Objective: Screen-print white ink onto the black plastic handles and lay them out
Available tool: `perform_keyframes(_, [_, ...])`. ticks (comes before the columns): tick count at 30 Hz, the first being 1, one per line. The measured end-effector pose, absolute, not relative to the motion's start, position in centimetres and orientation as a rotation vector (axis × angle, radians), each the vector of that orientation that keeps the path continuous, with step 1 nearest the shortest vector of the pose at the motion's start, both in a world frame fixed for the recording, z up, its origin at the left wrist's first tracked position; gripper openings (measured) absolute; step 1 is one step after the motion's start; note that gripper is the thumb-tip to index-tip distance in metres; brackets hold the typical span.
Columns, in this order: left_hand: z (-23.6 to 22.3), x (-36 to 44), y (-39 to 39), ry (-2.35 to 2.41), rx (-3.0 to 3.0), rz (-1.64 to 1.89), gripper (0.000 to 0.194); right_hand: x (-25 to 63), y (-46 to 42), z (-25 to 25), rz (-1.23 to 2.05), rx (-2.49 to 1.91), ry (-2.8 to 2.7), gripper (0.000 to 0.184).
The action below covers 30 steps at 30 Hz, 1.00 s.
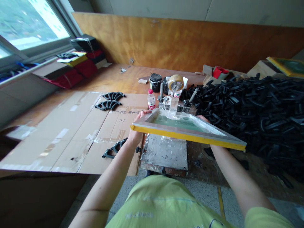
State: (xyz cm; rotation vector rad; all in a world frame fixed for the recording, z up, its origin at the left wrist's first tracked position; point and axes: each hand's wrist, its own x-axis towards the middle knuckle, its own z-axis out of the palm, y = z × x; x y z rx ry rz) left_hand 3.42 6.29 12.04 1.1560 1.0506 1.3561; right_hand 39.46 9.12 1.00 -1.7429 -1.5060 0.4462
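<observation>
A screen printing frame (190, 133) with a green mesh and yellow tape along its near edge is held tilted above a metal base plate (166, 152). My left hand (139, 125) grips its left side, the fingers over the rim. On the opposite side my right hand (205, 122) holds the frame too, mostly hidden behind it. Just beyond the frame stands a clamp fixture (174, 106), smeared with paint. One black plastic part (115, 148) lies on the cardboard beside my left forearm.
Several black parts (110, 100) sit in rows on the flattened cardboard (78, 126). A red-capped bottle (151, 100), a black tub (155, 83) and a tape roll (175, 83) stand behind the fixture. To the right rises a large heap of black plastic pieces (251, 107).
</observation>
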Motion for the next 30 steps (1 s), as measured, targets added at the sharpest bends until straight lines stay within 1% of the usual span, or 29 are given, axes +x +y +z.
perform_keyframes(2, [11.8, 3.2, 5.7, 1.069, 1.082, 1.329, 0.05, 40.0, 8.9, 1.0, 0.494, -1.769, -1.543, 0.03])
perform_keyframes(5, [11.4, 2.4, 4.5, 1.122, 1.024, 1.18, 0.054, 40.2, 9.1, 1.0, 0.514, -1.831, -1.532, 0.029])
perform_keyframes(7, [10.5, 1.6, 3.5, 1.184, 1.035, 1.056, 0.053, 39.6, 9.5, 1.5, 0.428, -1.86, -1.504, 0.029])
perform_keyframes(9, [8.8, 0.9, 2.5, 1.247, 1.034, 0.944, 0.052, 38.2, 10.1, 2.6, 0.275, -1.783, -1.553, 0.029])
perform_keyframes(11, [6.5, 0.5, 1.8, 1.269, 1.019, 0.862, 0.055, 36.0, 10.8, 4.1, 0.105, -1.633, -1.698, 0.035])
perform_keyframes(14, [2.7, 0.5, 1.3, 1.303, 1.005, 0.847, 0.071, 31.8, 12.3, 6.0, -0.08, -1.48, -1.981, 0.055])
perform_keyframes(15, [1.7, 0.6, 1.3, 1.317, 1.008, 0.859, 0.076, 30.5, 12.8, 6.3, -0.104, -1.477, -2.069, 0.056])
perform_keyframes(16, [0.9, 0.7, 1.3, 1.331, 1.013, 0.865, 0.079, 29.3, 13.3, 6.4, -0.102, -1.495, -2.152, 0.053])
perform_keyframes(17, [0.3, 0.8, 1.4, 1.343, 1.023, 0.865, 0.08, 28.3, 13.7, 6.2, -0.074, -1.525, -2.226, 0.045])
perform_keyframes(20, [-0.8, 0.8, 1.4, 1.368, 1.047, 0.846, 0.078, 26.4, 13.8, 5.3, 0.066, -1.646, -2.371, 0.017])
perform_keyframes(22, [-1.1, 0.6, 1.4, 1.379, 1.044, 0.836, 0.076, 26.1, 12.7, 4.5, 0.108, -1.663, -2.421, 0.009])
perform_keyframes(24, [-1.3, 0.5, 1.4, 1.383, 1.035, 0.834, 0.075, 26.4, 11.0, 3.9, 0.106, -1.551, -2.497, 0.011])
perform_keyframes(26, [-1.5, 0.4, 1.4, 1.382, 1.03, 0.833, 0.073, 27.1, 9.0, 3.6, 0.128, -1.341, -2.598, 0.017])
perform_keyframes(28, [-1.6, 0.4, 1.4, 1.377, 1.029, 0.833, 0.073, 28.0, 7.7, 3.8, 0.18, -1.137, -2.678, 0.021])
perform_keyframes(30, [-1.7, 0.4, 1.4, 1.377, 1.029, 0.835, 0.072, 28.7, 7.5, 4.4, 0.266, -1.012, -2.734, 0.02])
